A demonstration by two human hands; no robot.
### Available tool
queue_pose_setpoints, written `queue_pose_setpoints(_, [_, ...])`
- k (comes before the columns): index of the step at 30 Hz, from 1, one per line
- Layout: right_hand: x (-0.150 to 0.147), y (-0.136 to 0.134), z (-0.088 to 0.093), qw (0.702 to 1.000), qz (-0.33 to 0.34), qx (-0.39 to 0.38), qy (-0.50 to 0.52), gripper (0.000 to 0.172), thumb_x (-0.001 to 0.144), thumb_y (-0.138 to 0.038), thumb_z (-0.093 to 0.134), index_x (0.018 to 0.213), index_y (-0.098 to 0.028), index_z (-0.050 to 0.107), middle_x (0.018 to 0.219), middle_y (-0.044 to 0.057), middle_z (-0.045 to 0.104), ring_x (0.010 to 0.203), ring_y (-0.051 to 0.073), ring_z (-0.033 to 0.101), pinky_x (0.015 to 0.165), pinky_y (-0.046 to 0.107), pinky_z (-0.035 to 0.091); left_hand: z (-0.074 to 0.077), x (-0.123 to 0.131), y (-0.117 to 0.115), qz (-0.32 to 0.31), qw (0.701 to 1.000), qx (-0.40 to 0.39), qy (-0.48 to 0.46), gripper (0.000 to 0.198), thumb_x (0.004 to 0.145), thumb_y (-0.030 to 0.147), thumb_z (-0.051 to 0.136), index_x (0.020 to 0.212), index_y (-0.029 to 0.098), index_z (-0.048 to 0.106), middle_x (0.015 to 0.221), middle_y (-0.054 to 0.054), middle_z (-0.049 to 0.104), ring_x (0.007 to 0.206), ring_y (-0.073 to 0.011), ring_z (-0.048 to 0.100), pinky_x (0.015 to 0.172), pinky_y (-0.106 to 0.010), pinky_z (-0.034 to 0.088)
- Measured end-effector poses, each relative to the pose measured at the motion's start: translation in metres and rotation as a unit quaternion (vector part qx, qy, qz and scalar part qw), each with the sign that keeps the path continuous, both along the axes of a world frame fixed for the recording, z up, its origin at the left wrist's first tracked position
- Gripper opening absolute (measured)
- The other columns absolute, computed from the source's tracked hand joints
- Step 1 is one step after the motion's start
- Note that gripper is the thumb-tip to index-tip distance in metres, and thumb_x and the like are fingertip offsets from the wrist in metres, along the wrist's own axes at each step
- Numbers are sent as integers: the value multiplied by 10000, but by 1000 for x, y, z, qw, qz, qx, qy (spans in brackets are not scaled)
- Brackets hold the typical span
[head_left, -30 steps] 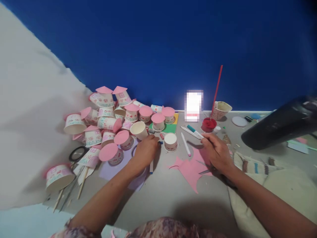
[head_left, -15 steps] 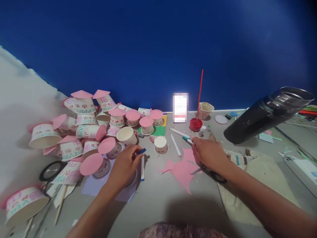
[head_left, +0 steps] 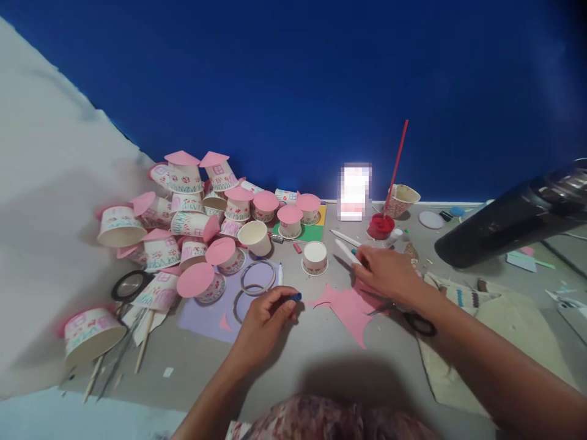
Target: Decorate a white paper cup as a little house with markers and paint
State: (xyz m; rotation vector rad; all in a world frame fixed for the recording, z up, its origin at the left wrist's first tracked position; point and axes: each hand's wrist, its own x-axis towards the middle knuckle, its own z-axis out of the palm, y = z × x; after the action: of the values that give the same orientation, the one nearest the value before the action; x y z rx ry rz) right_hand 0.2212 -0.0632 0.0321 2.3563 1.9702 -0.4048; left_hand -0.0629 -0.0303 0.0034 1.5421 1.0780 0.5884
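Observation:
My left hand (head_left: pixel 268 318) pinches a small blue marker cap (head_left: pixel 296 297) between thumb and fingers, above the table. Just beyond those fingers a white marker (head_left: pixel 280 275) lies partly hidden by the hand. My right hand (head_left: pixel 387 275) has its fingers closed on the near end of a white marker (head_left: pixel 346 250); its far end points toward the wall. Another white marker (head_left: pixel 345 237) lies behind it. A small paper cup (head_left: pixel 315 258) with red drawings at its rim stands upside down between the hands. Cut pink paper (head_left: pixel 343 308) lies below my right hand, over part of scissors (head_left: pixel 420 324).
Decorated paper cups with pink paper roofs (head_left: pixel 195 278) are heaped at the left. Purple paper (head_left: pixel 208 327) carries two rings (head_left: pixel 257 278). A lit phone (head_left: pixel 354 192) leans on the wall beside a red paint pot (head_left: pixel 380 227). A black flask (head_left: pixel 481 238) tilts at the right.
The view has swung left. My left hand has come nearer with the blue cap, apart from the marker. My right hand has closed on the white marker that lay flat beside it.

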Motion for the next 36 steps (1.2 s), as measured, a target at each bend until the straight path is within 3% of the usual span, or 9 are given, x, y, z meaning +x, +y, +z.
queue_pose_setpoints(2, [5,-22,11,998,38,17,38,255,1045,-322,491,1063,-226,726,986,69,808,891,246,740,726,316,458,-2,2,0,-4,996,-66,-57,329,916,472,683,1027,164,712,846,-87,793,697,-188,704,624,-292,531])
queue_pose_setpoints(3, [5,-32,15,988,96,65,102,279,1055,-310,473,1103,-231,736,1020,72,809,912,237,734,768,317,476,-2,3,1,-7,993,-89,-80,331,905,471,709,1022,161,704,879,-98,803,694,-186,714,608,-286,531])
queue_pose_setpoints(7, [-3,-59,16,945,209,162,191,325,1061,-260,439,1071,-225,762,942,79,804,848,232,713,743,327,464,3,9,1,-12,986,-113,-119,308,868,420,789,1010,155,722,828,-72,796,652,-160,711,618,-271,543])
queue_pose_setpoints(15, [-10,-54,9,942,219,159,197,326,1053,-255,435,1066,-213,759,901,69,797,793,227,697,699,329,429,5,11,-4,-25,988,-101,-116,283,879,404,760,1018,157,760,811,-58,781,657,-151,695,664,-284,563])
queue_pose_setpoints(21, [5,-52,-14,968,127,150,153,306,1073,-283,410,1145,-228,703,999,73,795,849,237,709,726,333,453,-1,-10,15,85,996,-22,-22,283,839,426,720,976,194,636,818,-40,768,632,-152,666,594,-269,504])
queue_pose_setpoints(25, [17,-42,-37,980,117,147,72,247,1047,-249,477,1123,-186,704,1076,126,766,1016,296,683,841,383,474,0,-18,17,78,995,-19,57,260,831,443,664,909,205,594,822,-47,761,624,-172,687,548,-268,471])
queue_pose_setpoints(28, [16,-34,-36,987,101,120,11,231,1027,-216,518,1115,-141,718,1116,178,722,1091,334,634,932,424,456,4,-18,9,86,992,4,93,232,847,425,637,904,201,623,829,-60,760,675,-197,718,555,-278,480])
queue_pose_setpoints(32, [-18,-26,-21,995,82,59,-19,280,1060,-243,498,1167,-94,709,1211,259,685,1143,381,630,899,443,456,6,-15,0,88,994,-26,66,272,836,457,671,935,205,642,928,-86,802,786,-236,769,623,-311,554])
queue_pose_setpoints(36, [-84,-11,-15,985,164,14,41,358,1081,-494,539,1211,-189,672,1125,145,768,959,291,735,736,350,483,7,-12,1,83,996,-38,25,287,828,460,701,934,194,670,869,-80,801,815,-243,770,632,-299,556])
